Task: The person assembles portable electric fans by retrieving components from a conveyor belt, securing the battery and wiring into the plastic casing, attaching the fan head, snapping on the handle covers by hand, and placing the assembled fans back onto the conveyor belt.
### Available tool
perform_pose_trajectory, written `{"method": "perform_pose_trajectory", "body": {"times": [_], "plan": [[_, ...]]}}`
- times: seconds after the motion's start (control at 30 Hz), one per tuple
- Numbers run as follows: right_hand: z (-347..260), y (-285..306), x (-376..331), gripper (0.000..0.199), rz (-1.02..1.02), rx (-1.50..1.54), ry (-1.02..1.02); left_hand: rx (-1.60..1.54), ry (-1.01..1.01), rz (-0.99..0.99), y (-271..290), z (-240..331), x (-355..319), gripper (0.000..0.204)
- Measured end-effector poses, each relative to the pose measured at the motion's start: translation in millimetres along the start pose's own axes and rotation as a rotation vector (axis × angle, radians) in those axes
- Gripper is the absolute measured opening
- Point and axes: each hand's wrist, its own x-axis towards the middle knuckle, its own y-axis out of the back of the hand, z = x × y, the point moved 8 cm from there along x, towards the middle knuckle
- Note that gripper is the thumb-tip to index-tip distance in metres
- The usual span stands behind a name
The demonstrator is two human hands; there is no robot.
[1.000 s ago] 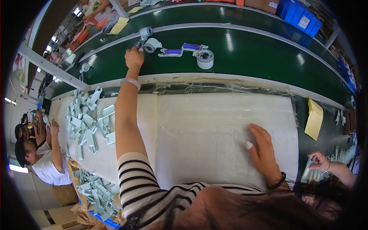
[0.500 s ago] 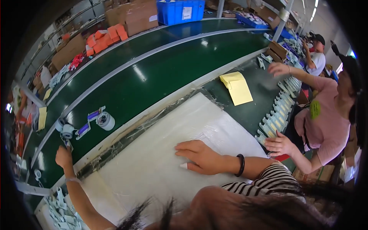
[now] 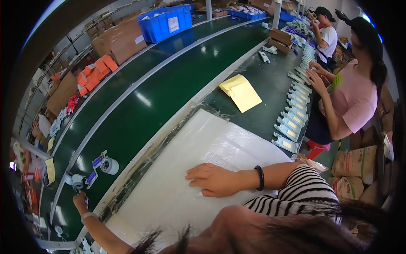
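Observation:
Out on the green conveyor belt at the left, my left hand (image 3: 80, 203) is closed, just below a pair of small whitish rolls (image 3: 77, 181). Something small seems to be in its fingers, too hidden to name. Beside the rolls lie pale parts with purple-blue strips (image 3: 94, 170) and a white round tub or roll (image 3: 110, 165). My right hand (image 3: 216, 180) lies palm down, fingers stretched, on a white plastic-covered pad (image 3: 169, 207). A white wrap covers its thumb tip, and a dark bracelet (image 3: 259, 178) rings the wrist.
A yellow paper pad (image 3: 242, 94) lies beyond the white pad. Rows of pale flat parts (image 3: 292, 120) line the right edge, where a co-worker in pink (image 3: 357, 91) handles some. Across the belt stand a blue crate (image 3: 165, 24), cardboard boxes (image 3: 116, 37) and orange packets (image 3: 96, 73).
The view has turned, shifting the scene. The co-worker's hands, apart before, are now together over the row of parts. My right hand still rests on the pad; my left stays by the rolls.

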Motion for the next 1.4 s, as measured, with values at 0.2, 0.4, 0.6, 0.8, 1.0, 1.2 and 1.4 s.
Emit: {"method": "perform_pose_trajectory", "body": {"times": [0.2,0.4,0.6,0.8,1.0,1.2,1.4], "plan": [[17.4,0.9,-12.8,0.040,-0.014,-0.059,-0.107,0.517,0.001,0.043,-56.8,110.7,-65.9,0.032],[8.4,-2.4,-5.8,0.039,0.037,-0.049,-0.033,0.371,-0.148,-0.105,-16.4,78.3,-67.3,0.031],[12.0,-8.8,-4.6,0.041,0.020,-0.047,-0.033,0.190,0.021,-0.464,-36.2,117.7,-68.8,0.021],[9.7,-3.9,-8.0,0.041,0.031,-0.065,-0.018,-0.191,-0.103,-0.333,-0.7,155.1,-82.2,0.023],[11.0,-4.3,-7.0,0.042,0.032,-0.066,-0.019,-0.573,-0.183,-0.159,45.9,161.9,-117.0,0.025],[11.1,-2.3,-7.0,0.047,0.068,-0.030,-0.032,-0.232,-0.485,0.011,82.2,200.8,-204.5,0.033],[10.3,21.3,-2.4,0.058,0.195,0.099,-0.053,-0.884,-0.166,-0.764,10.4,351.7,-416.6,0.038]]}}
